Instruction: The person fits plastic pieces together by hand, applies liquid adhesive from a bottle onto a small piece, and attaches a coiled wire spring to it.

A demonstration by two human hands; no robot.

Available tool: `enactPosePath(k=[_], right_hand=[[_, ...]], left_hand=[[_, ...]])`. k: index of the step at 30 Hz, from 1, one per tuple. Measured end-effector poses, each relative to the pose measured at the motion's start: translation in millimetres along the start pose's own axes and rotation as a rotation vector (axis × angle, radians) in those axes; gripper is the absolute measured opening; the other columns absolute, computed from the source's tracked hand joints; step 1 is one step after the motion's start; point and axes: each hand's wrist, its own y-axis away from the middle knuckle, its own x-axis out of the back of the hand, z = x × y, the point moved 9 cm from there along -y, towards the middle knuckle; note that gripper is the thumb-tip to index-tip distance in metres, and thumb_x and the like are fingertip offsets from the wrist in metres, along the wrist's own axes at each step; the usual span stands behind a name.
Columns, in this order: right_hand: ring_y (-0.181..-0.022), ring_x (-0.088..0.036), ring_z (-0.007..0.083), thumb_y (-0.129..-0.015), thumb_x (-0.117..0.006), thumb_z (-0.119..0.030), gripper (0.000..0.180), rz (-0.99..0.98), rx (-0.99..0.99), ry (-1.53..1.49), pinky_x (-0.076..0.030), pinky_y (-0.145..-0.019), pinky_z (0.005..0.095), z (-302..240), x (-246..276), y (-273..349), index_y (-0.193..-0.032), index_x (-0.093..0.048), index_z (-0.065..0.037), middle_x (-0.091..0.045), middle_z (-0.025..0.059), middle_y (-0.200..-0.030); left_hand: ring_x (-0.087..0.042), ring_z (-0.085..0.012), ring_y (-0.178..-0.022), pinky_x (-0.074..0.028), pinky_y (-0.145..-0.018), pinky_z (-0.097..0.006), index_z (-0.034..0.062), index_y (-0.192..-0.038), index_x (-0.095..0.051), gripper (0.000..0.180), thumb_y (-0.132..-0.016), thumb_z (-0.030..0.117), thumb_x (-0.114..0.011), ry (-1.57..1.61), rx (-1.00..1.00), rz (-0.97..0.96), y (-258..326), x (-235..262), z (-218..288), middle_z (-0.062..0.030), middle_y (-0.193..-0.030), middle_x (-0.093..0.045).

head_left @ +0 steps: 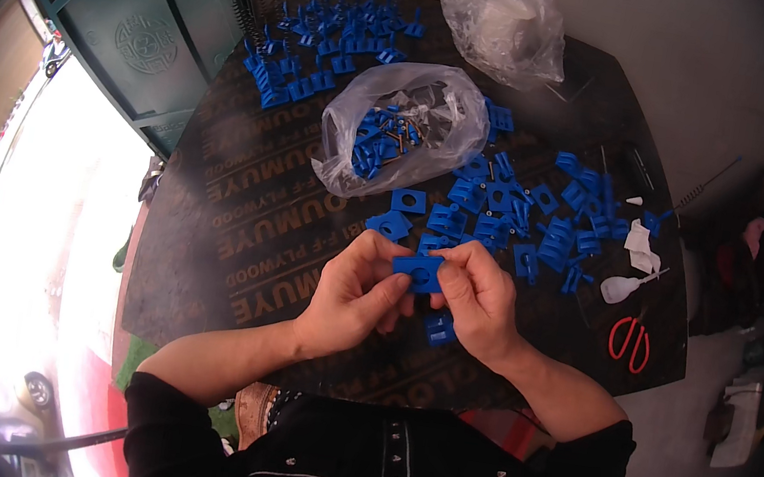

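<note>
Between my two hands, near the table's front, is a blue plastic piece (418, 271) with a round hole in it. My left hand (362, 280) pinches its left end between thumb and fingers. At its right end, my right hand (477, 297) grips it the same way, thumb on top. Another blue part (439, 327) lies on the table just below my hands. Several loose blue parts (447, 220) are spread right beyond my fingers, some with round holes. Further off, an open clear plastic bag (405, 130) holds small blue pieces and metal screws.
Blue parts with upright springs (325, 28) crowd the table's far left. A second clear bag (504, 32) with something white sits at the far edge. Red-handled scissors (629, 343), a small white bottle (629, 287) and white scraps (640, 248) lie on the right. A green door (129, 13) stands left.
</note>
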Motion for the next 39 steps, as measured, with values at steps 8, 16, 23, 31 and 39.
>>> enactPosePath(k=[8, 16, 23, 31, 39], right_hand=[[-0.059, -0.062, 0.0069, -0.088, -0.066, -0.010, 0.015, 0.042, 0.149, 0.163, -0.044, -0.047, 0.0223, -10.6, -0.9, 1.3, -0.085, -0.054, -0.001, -0.061, 0.0044, -0.066], [-0.051, -0.055, 0.0073, -0.092, -0.059, -0.013, 0.017, 0.036, 0.129, 0.205, -0.041, -0.044, 0.0237, -4.9, 0.7, 3.5, -0.080, -0.052, -0.003, -0.055, 0.0030, -0.058], [-0.049, -0.054, 0.0092, -0.096, -0.052, -0.012, 0.017, 0.044, 0.124, 0.167, -0.041, -0.043, 0.0248, -7.6, -0.1, 2.6, -0.081, -0.050, -0.003, -0.052, 0.0016, -0.056], [-0.053, -0.056, 0.0083, -0.095, -0.055, -0.011, 0.011, 0.029, 0.098, 0.171, -0.043, -0.047, 0.0238, -4.5, -0.6, 1.9, -0.092, -0.055, -0.001, -0.057, 0.0028, -0.061], [-0.060, -0.058, 0.0072, -0.091, -0.058, -0.006, 0.015, -0.035, 0.141, 0.149, -0.043, -0.053, 0.0236, -7.4, -7.4, 1.1, -0.104, -0.053, 0.002, -0.063, 0.0048, -0.069]], left_hand=[[-0.055, -0.0051, -0.057, -0.043, -0.049, -0.018, 0.0027, -0.114, -0.044, 0.022, -0.094, 0.004, -0.052, -0.214, -0.075, -0.048, 5.2, -6.6, 2.5, -0.0062, -0.077, -0.062], [-0.052, -0.0038, -0.052, -0.041, -0.048, -0.020, 0.0028, -0.110, -0.046, 0.020, -0.092, 0.005, -0.055, -0.286, -0.067, -0.016, 6.2, -7.1, 2.6, -0.0022, -0.069, -0.062], [-0.053, -0.0050, -0.053, -0.041, -0.048, -0.018, 0.0045, -0.112, -0.046, 0.019, -0.094, 0.006, -0.052, -0.207, -0.024, -0.042, 5.6, -6.9, -0.9, -0.0050, -0.073, -0.062], [-0.054, -0.0064, -0.051, -0.043, -0.045, -0.018, 0.0037, -0.110, -0.046, 0.015, -0.097, 0.011, -0.050, -0.110, -0.001, 0.016, 2.1, -0.2, -1.3, -0.0067, -0.074, -0.061], [-0.051, -0.0058, -0.050, -0.041, -0.044, -0.018, 0.0041, -0.108, -0.045, 0.014, -0.097, 0.010, -0.049, -0.042, 0.010, 0.029, -0.1, 3.0, -1.4, -0.0058, -0.072, -0.060]])
